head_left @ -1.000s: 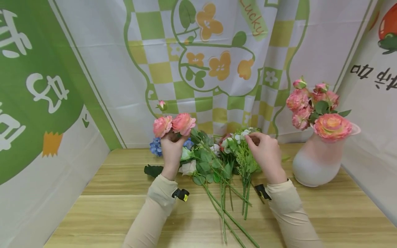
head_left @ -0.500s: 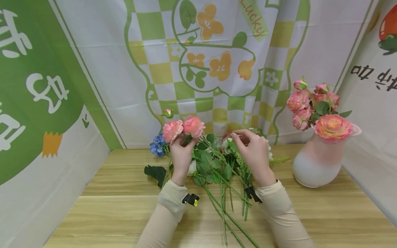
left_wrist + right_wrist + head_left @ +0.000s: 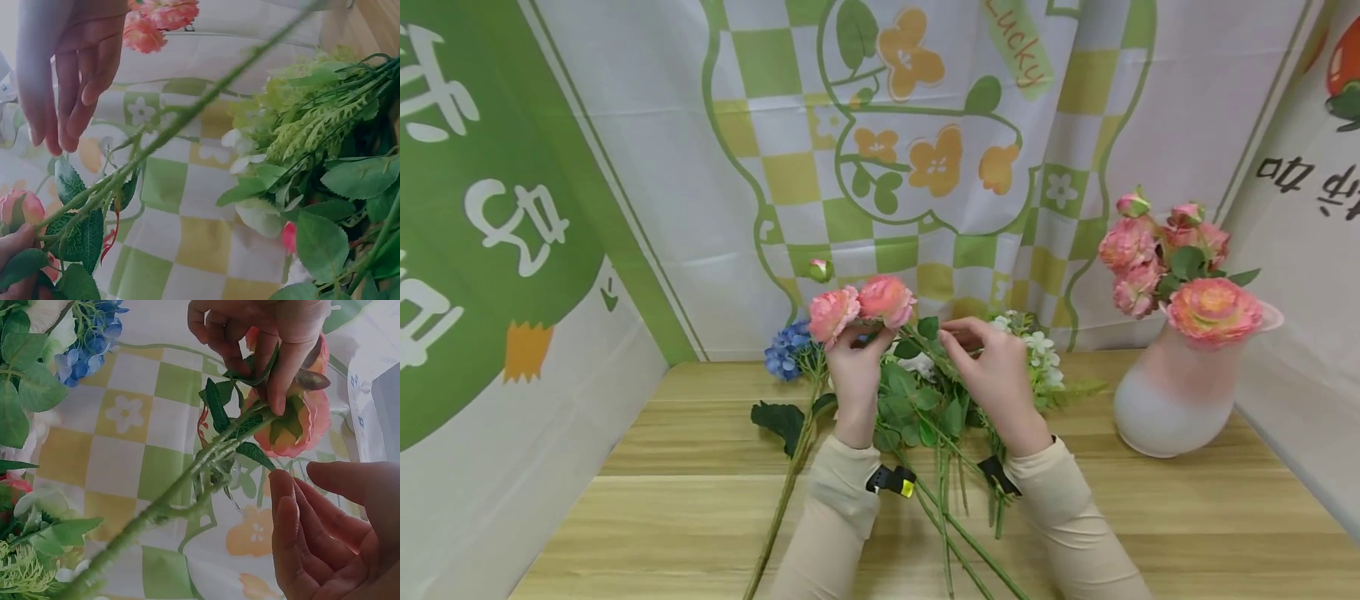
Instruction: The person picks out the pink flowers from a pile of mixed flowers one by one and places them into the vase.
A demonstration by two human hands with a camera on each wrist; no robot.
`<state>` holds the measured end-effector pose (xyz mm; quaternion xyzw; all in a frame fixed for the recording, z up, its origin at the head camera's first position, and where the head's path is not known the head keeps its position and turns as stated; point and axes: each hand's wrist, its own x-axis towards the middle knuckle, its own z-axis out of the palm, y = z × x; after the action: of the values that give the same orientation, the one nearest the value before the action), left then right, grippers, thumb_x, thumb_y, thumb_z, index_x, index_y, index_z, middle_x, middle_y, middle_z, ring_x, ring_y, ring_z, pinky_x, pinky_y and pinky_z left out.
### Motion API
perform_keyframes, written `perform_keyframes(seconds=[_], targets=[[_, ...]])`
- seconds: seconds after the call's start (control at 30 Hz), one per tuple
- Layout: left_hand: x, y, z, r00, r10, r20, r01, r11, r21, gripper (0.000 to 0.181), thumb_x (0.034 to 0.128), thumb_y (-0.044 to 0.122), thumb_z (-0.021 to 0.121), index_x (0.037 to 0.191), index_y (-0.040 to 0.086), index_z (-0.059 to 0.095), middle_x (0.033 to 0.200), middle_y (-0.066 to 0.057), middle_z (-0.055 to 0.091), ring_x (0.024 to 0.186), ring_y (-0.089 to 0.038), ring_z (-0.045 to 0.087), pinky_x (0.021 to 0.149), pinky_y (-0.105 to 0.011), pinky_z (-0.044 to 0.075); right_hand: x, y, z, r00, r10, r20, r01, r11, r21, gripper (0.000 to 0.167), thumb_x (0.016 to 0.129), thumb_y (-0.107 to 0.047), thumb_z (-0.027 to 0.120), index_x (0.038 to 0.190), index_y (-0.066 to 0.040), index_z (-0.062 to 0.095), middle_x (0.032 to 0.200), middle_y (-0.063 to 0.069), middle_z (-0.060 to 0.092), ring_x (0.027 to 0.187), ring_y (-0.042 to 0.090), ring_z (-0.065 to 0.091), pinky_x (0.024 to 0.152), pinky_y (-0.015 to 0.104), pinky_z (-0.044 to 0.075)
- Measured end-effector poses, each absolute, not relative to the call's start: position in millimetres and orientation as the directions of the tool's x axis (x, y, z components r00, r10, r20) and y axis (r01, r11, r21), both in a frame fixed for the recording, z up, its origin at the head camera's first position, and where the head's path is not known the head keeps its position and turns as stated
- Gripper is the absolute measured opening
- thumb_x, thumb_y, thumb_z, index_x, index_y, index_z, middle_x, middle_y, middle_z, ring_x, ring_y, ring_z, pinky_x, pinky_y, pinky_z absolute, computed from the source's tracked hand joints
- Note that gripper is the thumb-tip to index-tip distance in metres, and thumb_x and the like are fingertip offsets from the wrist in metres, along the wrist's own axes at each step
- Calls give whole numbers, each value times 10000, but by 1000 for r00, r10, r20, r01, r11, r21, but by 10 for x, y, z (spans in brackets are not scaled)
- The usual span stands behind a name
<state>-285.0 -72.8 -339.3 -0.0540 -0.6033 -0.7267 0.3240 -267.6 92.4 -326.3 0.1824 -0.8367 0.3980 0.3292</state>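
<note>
My left hand (image 3: 856, 371) pinches the green stem (image 3: 159, 509) of a spray of pink artificial peonies (image 3: 883, 300) just beneath the blooms. A closed bud (image 3: 820, 269) stands above them. In the right wrist view, thumb and fingers of that hand meet on the stem, near several leaves. My right hand (image 3: 992, 379) is close by on the right, fingers fairly straight and thumb apart. Its fingertips are at the tip of a leaf (image 3: 255, 454); whether they touch it I cannot tell. In the left wrist view the same hand (image 3: 78, 75) hangs with loose fingers above a leaf.
Beneath the hands, leafy stems (image 3: 943, 533) and white flowers (image 3: 1041, 358) lie piled on the wooden table (image 3: 670, 500). A blue hydrangea (image 3: 786, 350) lies left. A pink-and-white pitcher vase (image 3: 1176, 400) with pink flowers stands right. A printed cloth (image 3: 925, 167) hangs behind.
My left hand has carried the peony spray rightward. My right hand has come left from the white flowers toward the spray's stem. The hydrangea's stem has come into fuller view.
</note>
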Motion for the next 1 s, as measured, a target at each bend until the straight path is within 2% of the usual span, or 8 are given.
perform_keyframes(seconds=[0.1,0.2,0.33,0.43,0.6,1.0], targets=[[-2907,-703,-3457,-779,-414,471,536,-50,843,182,741,15,787,787,-115,668,873,83,630,768,-130,569,739,-289,503,-2669,938,-3261,-710,-60,701,-576,623,-530,173,906,-260,649,957,-119,734,844,21,732,716,135,681,611,297,572],[-2914,-676,-3479,-773,-421,474,547,-65,835,163,744,9,781,825,-87,676,857,26,663,809,-140,617,784,-324,524,-2659,962,-3264,-711,-79,699,-581,625,-521,160,893,-250,667,960,-121,735,867,20,730,744,137,684,623,304,576],[-2889,-646,-3493,-786,-397,474,541,-68,838,124,757,4,768,849,-43,700,858,-52,694,831,-139,652,772,-303,545,-2646,983,-3272,-729,-107,676,-577,629,-522,138,865,-205,701,965,-117,740,887,26,729,764,140,685,642,301,579],[-2868,-626,-3501,-800,-367,474,521,-34,853,100,770,35,767,811,-40,716,894,-80,692,849,-141,649,776,-284,539,-2630,980,-3268,-744,-127,657,-572,629,-526,131,849,-176,717,961,-114,745,901,33,734,786,150,690,658,298,580],[-2845,-600,-3510,-819,-356,450,489,-24,872,150,770,88,781,802,-47,723,894,-112,684,845,-167,648,764,-284,543,-2600,975,-3263,-764,-140,630,-557,635,-535,138,830,-154,735,960,-112,754,930,40,741,827,179,703,674,299,581],[-2784,-521,-3480,-885,-355,302,361,-114,926,154,805,151,759,824,5,713,841,-34,685,830,-156,628,735,-278,509,-2611,992,-3265,-809,-142,571,-510,652,-561,170,828,-167,737,987,-107,750,946,50,742,805,190,709,692,342,580]])
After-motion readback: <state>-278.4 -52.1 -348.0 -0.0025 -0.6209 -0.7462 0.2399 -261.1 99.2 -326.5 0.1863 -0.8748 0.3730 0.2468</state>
